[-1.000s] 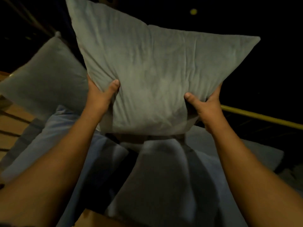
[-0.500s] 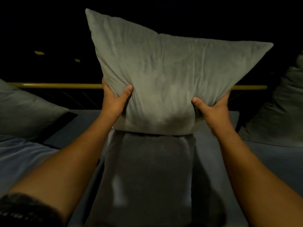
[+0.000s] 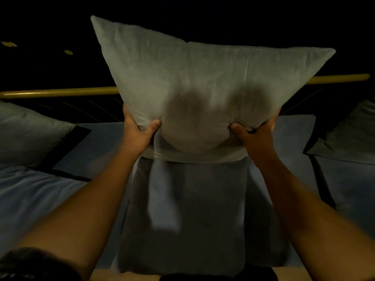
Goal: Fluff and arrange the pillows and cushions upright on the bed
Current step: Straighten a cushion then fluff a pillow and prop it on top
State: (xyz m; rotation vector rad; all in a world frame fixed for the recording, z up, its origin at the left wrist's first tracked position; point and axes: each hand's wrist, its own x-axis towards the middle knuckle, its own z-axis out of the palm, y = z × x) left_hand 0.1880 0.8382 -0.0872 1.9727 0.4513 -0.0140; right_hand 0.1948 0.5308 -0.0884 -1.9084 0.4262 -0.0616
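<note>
Both hands hold the grey pillow [image 3: 203, 88] near its lower corners. The left hand [image 3: 140, 128], left of centre in the frame, is closed on the lower left part with the thumb pressed into the front cloth and the other fingers hidden behind. The right hand [image 3: 253, 132], right of centre, is closed on the lower right part in the same way. The pillow stands upright in the upper middle of the frame, its top corners spread wide, and the filling bulges between the two thumbs.

In this single head view, the lower edge of the held pillow is just above a darker pillow [image 3: 186, 209] that lies flat in the lower centre; whether they touch I cannot tell. A brass-coloured rail [image 3: 60, 92] of the bed runs across behind. Another grey pillow [image 3: 26, 134] leans at the left edge and one more [image 3: 349, 136] at the right edge, both on the pale blue bedding [image 3: 30, 199].

To fluff well, I think the hands should squeeze inward and release several times — this pushes the filling up to the flat top corners. The grip should stay low and equal on both sides, so the pillow does not twist. Then it should go down gently with the bottom edge level, against the rail, centred between the two side pillows — if it is dropped fast, it may slump forward.
</note>
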